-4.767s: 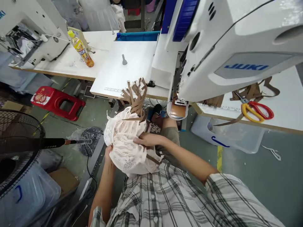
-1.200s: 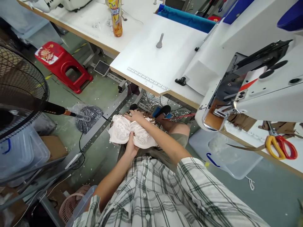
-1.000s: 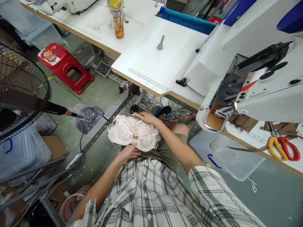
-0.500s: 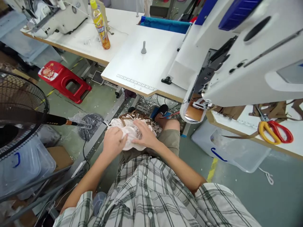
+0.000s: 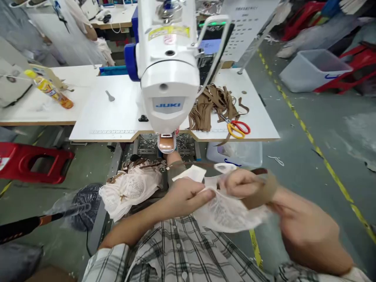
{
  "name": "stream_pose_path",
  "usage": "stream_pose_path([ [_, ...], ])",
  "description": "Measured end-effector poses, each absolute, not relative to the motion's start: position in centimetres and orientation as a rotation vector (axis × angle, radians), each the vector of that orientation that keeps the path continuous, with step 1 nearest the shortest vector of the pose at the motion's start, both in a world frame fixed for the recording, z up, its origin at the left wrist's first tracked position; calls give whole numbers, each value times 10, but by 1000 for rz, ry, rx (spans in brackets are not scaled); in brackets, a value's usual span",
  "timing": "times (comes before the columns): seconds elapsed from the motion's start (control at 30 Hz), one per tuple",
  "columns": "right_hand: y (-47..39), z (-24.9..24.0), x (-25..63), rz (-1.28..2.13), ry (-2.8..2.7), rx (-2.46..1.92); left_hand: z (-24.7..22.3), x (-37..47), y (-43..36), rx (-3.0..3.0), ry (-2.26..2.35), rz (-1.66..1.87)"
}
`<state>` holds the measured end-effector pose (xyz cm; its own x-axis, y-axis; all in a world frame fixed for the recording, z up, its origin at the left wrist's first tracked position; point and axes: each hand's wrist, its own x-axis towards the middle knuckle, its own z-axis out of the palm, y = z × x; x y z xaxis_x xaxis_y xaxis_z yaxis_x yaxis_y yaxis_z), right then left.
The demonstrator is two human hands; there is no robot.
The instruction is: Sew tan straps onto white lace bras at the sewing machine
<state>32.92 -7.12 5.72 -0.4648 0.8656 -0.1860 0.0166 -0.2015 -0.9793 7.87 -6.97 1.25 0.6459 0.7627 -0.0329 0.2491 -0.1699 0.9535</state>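
Note:
A white lace bra (image 5: 230, 215) is stretched out in front of my shirt. My left hand (image 5: 188, 197) pinches its upper edge between thumb and fingers, beside a plain cream flap (image 5: 192, 172). On the bra's other side my right hand (image 5: 242, 183) is closed, with fingers curled at its edge; motion blurs the wrist and forearm. A brown strap (image 5: 261, 194) hangs across that wrist. More white lace bras (image 5: 132, 188) with brown straps lie heaped on my lap, left of my left hand.
A white JUKI sewing machine (image 5: 169, 94) stands ahead on a white table (image 5: 114, 125). Brown strips (image 5: 205, 111) lie right of it, beside red and yellow scissors (image 5: 238, 128). A clear bin (image 5: 252, 152) sits beneath. At left are a bottle (image 5: 51, 91) and a red stool (image 5: 35, 162).
My view has swung right, toward the machine. Both hands have left the heap on my lap and now hold one bra up to the right, the right hand farther out.

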Motion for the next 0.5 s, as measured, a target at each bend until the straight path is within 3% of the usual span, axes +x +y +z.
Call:
stream_pose_path([
  [0.1, -70, 14, 347, 1736, -1216, -1202, -38, 107, -68, 1622, 892, 333],
  [0.23, -60, -66, 363, 1916, -284, -1111, -86, 88, -75, 1666, 913, 169],
  [0.37, -41, -114, 398, 1586, 80, -1121, -93, 39, -71, 1726, 1076, 111],
  [0.5, -15, -124, 444, 1271, 129, -1163, -88, -5, -52, 1782, 1302, 125],
])
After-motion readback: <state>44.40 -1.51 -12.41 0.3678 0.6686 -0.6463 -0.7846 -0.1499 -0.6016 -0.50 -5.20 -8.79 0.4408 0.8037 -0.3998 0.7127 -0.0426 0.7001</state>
